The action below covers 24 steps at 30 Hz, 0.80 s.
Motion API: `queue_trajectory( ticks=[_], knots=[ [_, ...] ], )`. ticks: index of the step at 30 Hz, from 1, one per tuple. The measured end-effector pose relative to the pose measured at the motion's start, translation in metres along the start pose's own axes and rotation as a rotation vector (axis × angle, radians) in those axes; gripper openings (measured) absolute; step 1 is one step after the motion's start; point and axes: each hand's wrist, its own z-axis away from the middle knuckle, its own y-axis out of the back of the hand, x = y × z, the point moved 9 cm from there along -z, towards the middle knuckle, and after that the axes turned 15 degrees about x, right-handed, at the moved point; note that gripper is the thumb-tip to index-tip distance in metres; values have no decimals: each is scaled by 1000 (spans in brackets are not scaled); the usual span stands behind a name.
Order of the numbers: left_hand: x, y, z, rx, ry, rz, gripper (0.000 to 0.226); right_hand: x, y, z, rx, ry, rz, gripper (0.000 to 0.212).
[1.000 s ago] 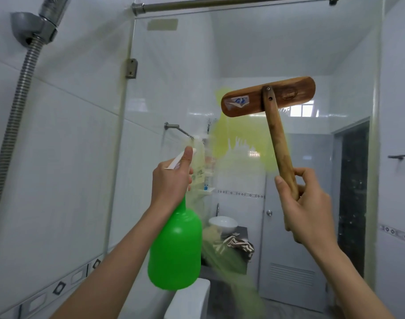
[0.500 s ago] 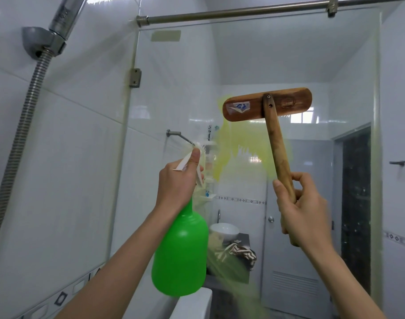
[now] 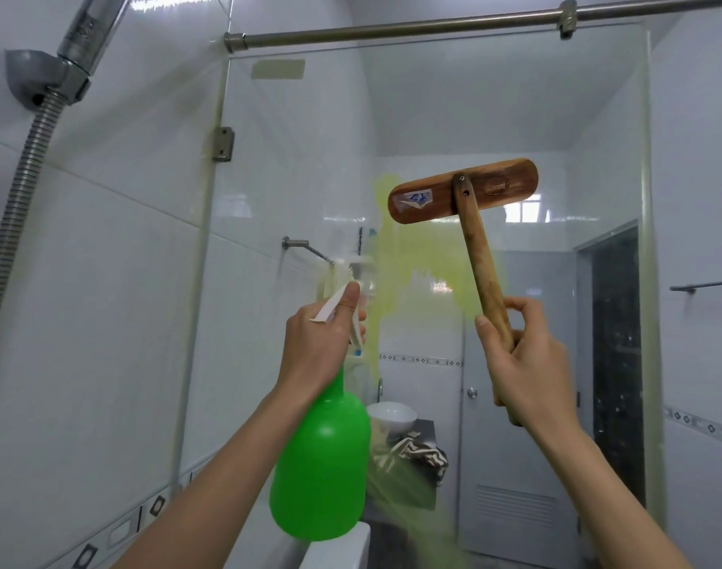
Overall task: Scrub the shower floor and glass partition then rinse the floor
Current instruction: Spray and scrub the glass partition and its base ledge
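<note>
single head view, angled forward and up — close to glass partition [image 3: 515, 117]

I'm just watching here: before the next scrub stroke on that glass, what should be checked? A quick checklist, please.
1. The right hand grips the wooden brush by its handle: ok.
2. The left hand holds the green spray bottle, thumb on the sprayer: ok.
3. Cleaner covers the whole glass partition: not ok, there is only a yellow-green patch near the brush.
4. Bristles pressed against the glass: cannot tell, only the brush's wooden back shows.
5. Liquid left in the bottle: cannot tell, its body is opaque.
</note>
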Motion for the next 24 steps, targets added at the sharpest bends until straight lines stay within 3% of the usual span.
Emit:
queue_trajectory(
  ticks=[4,7,12,19,24],
  knots=[
    [-3,-17,3,-55,19,-4,56,-6,-10,-20,-15,109,61,57],
    [-3,-28,3,-62,44,32,53,-7,-7,-43,-4,114,65,54],
    [-2,-63,22,-236,84,37,61,-7,13,-61,40,93,48,52],
    [-13,-85,45,-288,110,35,58,9,28,-55,59,53,39,52],
    [-8,-75,37,-154,132,48,59,10,31,-52,22,53,49,52]
  ],
)
